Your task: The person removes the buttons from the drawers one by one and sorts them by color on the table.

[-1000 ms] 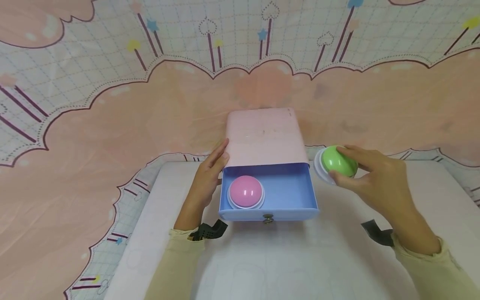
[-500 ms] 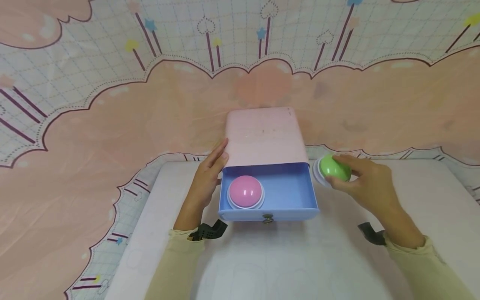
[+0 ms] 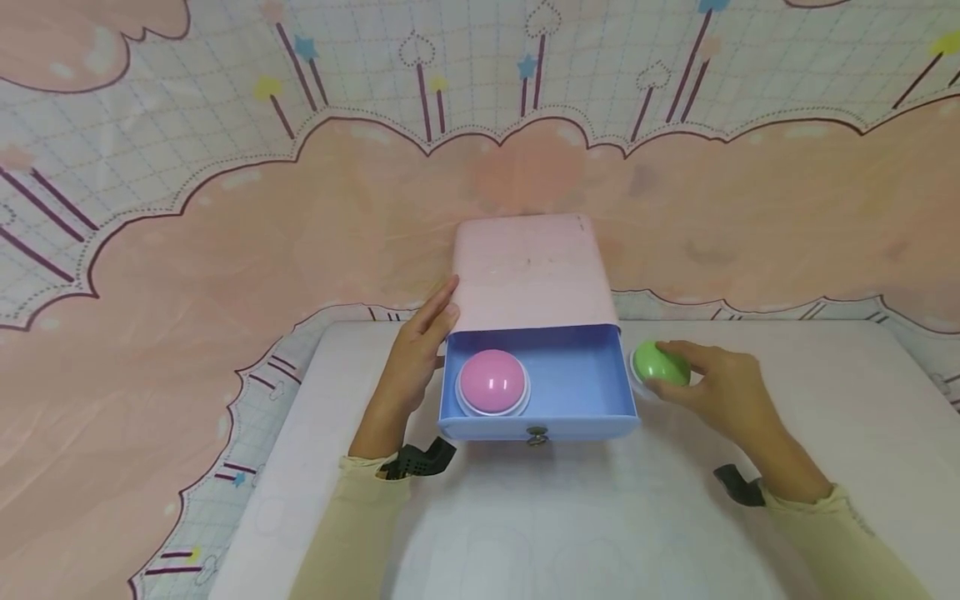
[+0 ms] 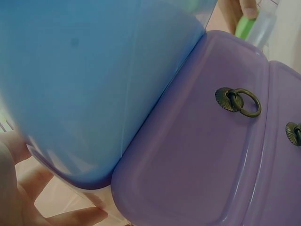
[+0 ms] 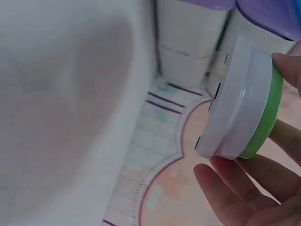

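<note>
A small drawer cabinet with a pink top (image 3: 532, 271) has its blue upper drawer (image 3: 577, 383) pulled out. Inside that drawer, on the left, sits a pink dome push button (image 3: 492, 381) on a white base. My left hand (image 3: 405, 367) rests against the cabinet's left side, fingers spread along it in the left wrist view. To the right of the drawer, my right hand (image 3: 716, 387) pinches a green dome push button (image 3: 662, 364) between thumb and fingers. The right wrist view shows its white base (image 5: 235, 103) tilted, apart from the table.
Below the blue drawer, purple drawers (image 4: 193, 127) with brass ring pulls (image 4: 249, 103) are closed. The cabinet stands on a white table (image 3: 540, 525). A patterned peach cloth (image 3: 360, 217) hangs behind the table.
My right hand has lowered the green button and brought it slightly left, beside the drawer's right wall. The left hand, the cabinet and the pink button have stayed in place.
</note>
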Available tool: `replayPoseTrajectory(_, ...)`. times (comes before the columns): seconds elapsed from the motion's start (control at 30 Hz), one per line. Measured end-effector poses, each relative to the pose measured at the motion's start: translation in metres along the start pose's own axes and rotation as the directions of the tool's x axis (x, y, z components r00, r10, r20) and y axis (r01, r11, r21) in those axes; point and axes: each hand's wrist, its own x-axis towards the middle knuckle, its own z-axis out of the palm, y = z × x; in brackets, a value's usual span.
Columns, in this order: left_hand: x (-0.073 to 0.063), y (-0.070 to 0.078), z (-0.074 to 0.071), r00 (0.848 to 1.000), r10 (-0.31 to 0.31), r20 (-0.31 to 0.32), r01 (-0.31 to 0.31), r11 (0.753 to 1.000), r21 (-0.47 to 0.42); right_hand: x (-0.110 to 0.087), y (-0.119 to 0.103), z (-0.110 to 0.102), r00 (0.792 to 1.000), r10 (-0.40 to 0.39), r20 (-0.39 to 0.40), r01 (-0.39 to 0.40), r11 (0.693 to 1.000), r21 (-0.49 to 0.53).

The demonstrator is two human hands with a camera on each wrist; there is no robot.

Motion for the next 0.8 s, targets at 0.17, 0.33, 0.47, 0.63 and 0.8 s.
replayPoseTrajectory(0.17,0.001,0.0,0.0,1.0,0.004,0.001,-0.004,1.0,0.0,-0.002,0.003,0.009,0.997,0.033,0.072,-0.034,0.999,0.02)
replayPoseTrajectory(0.33,0.0,0.0,-0.001,1.0,-0.003,0.001,0.003,1.0,-0.006,-0.002,0.006,0.019,0.99,0.068,0.126,-0.073,0.997,0.032)
replayPoseTrajectory(0.47,0.0,0.0,-0.001,1.0,-0.006,0.003,0.006,1.0,-0.007,-0.002,0.01,0.026,0.983,0.095,0.159,-0.103,0.994,0.045)
replayPoseTrajectory(0.63,0.0,0.0,-0.001,1.0,-0.006,0.001,0.006,1.0,-0.007,-0.002,0.016,0.037,0.98,0.091,0.178,-0.1,0.994,0.04)
replayPoseTrajectory(0.8,0.0,0.0,0.0,1.0,-0.002,0.005,0.002,1.0,-0.006,-0.002,0.018,0.042,0.966,0.109,0.233,-0.116,0.993,0.016)
